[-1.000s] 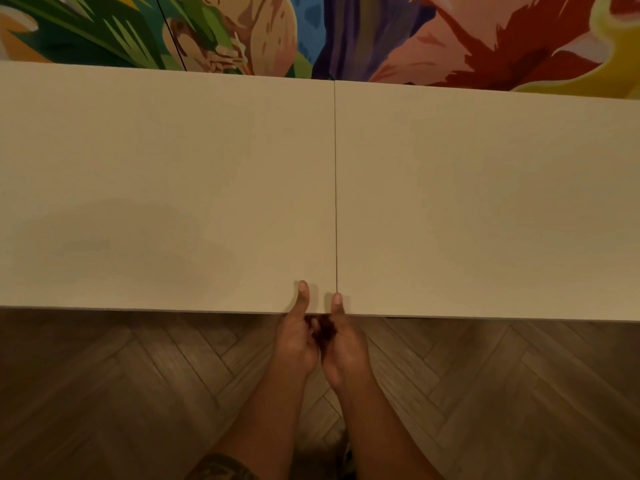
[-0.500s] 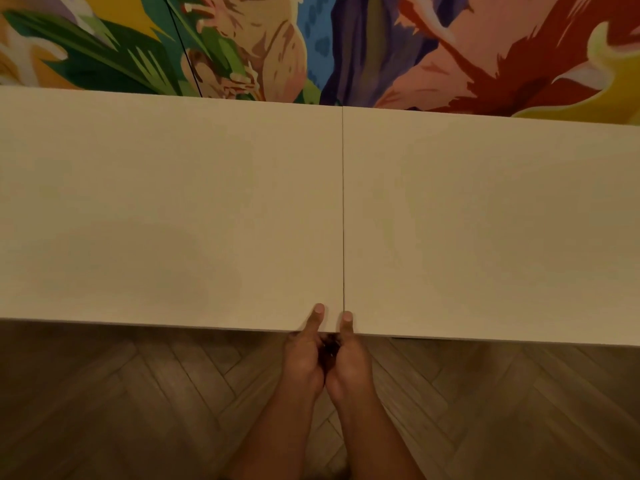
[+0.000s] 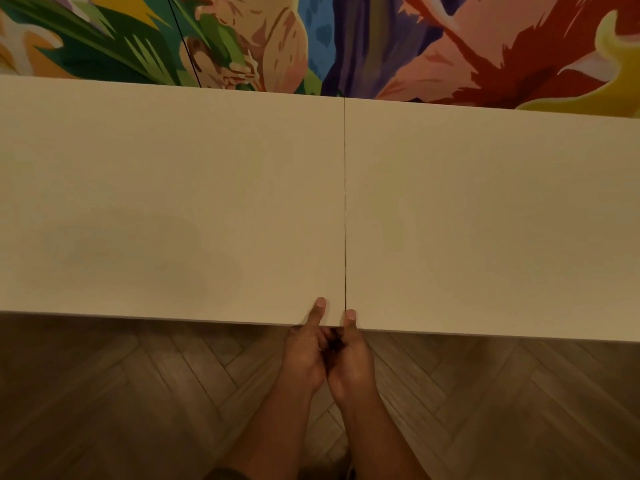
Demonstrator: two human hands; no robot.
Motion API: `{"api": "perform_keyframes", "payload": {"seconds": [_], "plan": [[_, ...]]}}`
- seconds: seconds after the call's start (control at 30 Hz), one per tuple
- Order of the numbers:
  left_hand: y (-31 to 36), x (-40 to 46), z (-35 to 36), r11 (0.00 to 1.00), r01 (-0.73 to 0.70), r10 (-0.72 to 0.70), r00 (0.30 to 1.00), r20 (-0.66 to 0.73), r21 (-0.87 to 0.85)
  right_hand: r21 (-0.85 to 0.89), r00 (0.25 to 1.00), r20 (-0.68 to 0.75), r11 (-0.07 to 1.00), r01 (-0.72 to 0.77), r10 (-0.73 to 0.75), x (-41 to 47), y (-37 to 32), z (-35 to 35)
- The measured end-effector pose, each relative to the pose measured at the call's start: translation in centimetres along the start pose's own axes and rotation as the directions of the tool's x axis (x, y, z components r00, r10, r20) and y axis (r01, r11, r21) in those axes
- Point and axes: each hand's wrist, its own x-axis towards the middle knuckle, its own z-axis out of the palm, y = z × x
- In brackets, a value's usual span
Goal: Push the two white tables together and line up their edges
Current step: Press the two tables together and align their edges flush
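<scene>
Two white tables stand side by side, the left table (image 3: 166, 202) and the right table (image 3: 491, 220), with only a thin dark seam between them. Their near edges run almost in one line; the right one sits slightly lower in view. My left hand (image 3: 306, 351) grips the near edge of the left table right beside the seam, thumb on top, fingers hidden beneath. My right hand (image 3: 351, 358) grips the right table's near edge the same way, thumb at the seam. The two hands touch each other.
A colourful mural wall (image 3: 346, 39) rises directly behind the tables' far edges. A thin black cable (image 3: 183, 43) runs down it at the left. Herringbone wood floor (image 3: 121, 393) lies on my side, under my forearms.
The view has tilted up a little, so the tables and hands sit lower in frame. My hands have closed in against each other at the seam, keeping their grip on the near edges.
</scene>
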Motion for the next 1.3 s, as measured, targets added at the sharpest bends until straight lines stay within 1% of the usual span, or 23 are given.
{"api": "perform_keyframes", "payload": {"seconds": [0.07,0.13,0.23,0.3,0.43,0.57,0.83,1.13,1.3], "plan": [[0.2,-0.1,-0.1,0.999,0.048,-0.047,0.998,0.050,-0.011,0.031,1.000,0.020,0.999,-0.012,0.011,-0.1,-0.3,-0.8],[0.3,-0.3,-0.1,0.995,0.092,-0.088,0.990,0.113,-0.030,0.073,1.000,-0.008,0.997,0.004,-0.003,0.0,-1.0,-1.3],[0.0,-0.4,0.4,0.995,0.084,-0.076,0.987,0.144,-0.055,0.119,1.000,0.002,0.993,0.000,-0.001,0.2,-1.8,-1.4],[-0.2,-0.4,0.8,0.995,0.080,-0.071,0.989,0.133,-0.067,0.102,1.000,0.018,0.995,0.009,-0.011,0.4,-2.0,-1.2],[-0.4,-0.1,0.9,0.998,0.057,-0.058,0.996,0.070,0.019,-0.004,1.000,-0.003,1.000,0.016,-0.016,0.8,-1.7,-0.9],[-0.7,0.1,0.8,0.999,0.050,-0.050,0.998,0.041,0.007,0.015,0.999,0.019,0.999,0.028,-0.028,1.1,-1.3,-1.2],[-0.9,0.4,0.7,1.000,0.015,-0.015,0.999,0.041,0.006,0.029,0.996,0.036,0.997,0.077,-0.078,1.6,-1.3,-1.4],[-0.2,0.2,0.3,0.998,0.034,-0.038,0.994,0.102,0.044,-0.001,0.997,0.044,0.998,0.069,-0.069,1.1,-1.6,-1.4],[0.0,0.1,0.1,1.000,0.002,-0.005,0.993,0.117,0.027,0.001,0.995,0.082,0.998,0.057,-0.057,0.4,-1.7,-1.0]]}}
